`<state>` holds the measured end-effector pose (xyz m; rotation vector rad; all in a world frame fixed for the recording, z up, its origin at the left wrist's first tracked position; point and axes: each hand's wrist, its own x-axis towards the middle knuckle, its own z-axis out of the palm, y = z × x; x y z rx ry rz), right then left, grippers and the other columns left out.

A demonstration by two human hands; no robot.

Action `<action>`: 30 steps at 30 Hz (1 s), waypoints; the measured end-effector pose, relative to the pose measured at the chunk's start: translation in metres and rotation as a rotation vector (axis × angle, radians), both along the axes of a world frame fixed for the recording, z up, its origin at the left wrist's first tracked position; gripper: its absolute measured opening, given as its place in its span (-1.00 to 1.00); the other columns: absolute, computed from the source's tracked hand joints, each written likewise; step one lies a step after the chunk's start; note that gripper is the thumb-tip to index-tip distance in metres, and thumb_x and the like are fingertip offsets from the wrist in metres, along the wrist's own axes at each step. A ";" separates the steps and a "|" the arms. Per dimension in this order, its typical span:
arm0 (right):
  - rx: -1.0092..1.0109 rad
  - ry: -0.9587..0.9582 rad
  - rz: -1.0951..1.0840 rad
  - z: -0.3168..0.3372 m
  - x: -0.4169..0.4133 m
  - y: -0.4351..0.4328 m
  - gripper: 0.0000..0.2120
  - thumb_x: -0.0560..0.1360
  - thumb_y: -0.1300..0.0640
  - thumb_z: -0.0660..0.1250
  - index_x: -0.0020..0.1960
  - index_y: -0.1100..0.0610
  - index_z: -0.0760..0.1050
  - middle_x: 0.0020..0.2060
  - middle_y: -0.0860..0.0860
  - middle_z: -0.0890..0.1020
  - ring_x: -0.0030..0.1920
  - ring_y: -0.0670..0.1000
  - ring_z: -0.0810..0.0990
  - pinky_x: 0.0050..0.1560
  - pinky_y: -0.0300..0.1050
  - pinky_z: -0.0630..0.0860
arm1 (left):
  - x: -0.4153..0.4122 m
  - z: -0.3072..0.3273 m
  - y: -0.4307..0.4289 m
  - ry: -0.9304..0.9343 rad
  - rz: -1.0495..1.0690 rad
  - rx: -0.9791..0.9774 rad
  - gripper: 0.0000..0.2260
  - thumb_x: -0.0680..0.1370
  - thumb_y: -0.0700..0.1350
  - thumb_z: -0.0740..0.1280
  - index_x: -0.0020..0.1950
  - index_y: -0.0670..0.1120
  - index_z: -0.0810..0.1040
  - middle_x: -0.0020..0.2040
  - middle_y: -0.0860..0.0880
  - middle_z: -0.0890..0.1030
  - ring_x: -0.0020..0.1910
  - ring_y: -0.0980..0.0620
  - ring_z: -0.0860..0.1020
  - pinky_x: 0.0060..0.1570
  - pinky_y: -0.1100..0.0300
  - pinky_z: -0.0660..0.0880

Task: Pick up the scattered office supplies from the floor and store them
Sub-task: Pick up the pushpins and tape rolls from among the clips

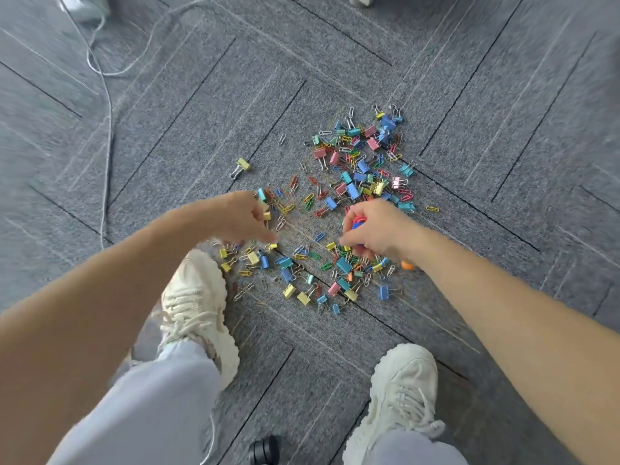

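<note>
Colourful binder and paper clips (355,176) strewn on grey carpet floor (469,112), left hand (240,214) pinching a yellow clip (266,215), right hand (375,231) clutching a red and blue handful (356,223), cream sneakers (194,297) near, white cable (107,129) far left

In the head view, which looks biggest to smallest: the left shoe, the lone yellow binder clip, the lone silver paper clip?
1. left shoe, by far, though nearest the camera.
2. yellow binder clip.
3. silver paper clip, clearly smaller.

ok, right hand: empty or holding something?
Holding. The right hand curls its fingers round red and blue clips; the left hand pinches a yellow binder clip.
</note>
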<state>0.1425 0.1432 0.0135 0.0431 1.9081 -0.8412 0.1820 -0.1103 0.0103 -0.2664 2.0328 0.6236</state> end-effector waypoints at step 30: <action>0.300 1.023 0.790 0.533 0.253 -0.035 -0.76 0.54 0.03 0.39 0.14 0.12 0.60 0.02 -0.02 0.59 0.04 0.06 0.56 -0.08 -0.19 0.39 | 0.294 0.497 0.023 0.719 0.364 -0.021 -0.68 0.49 0.04 0.46 -0.30 -0.08 0.44 -0.42 -0.05 0.38 -0.47 0.01 0.30 -0.50 0.31 0.22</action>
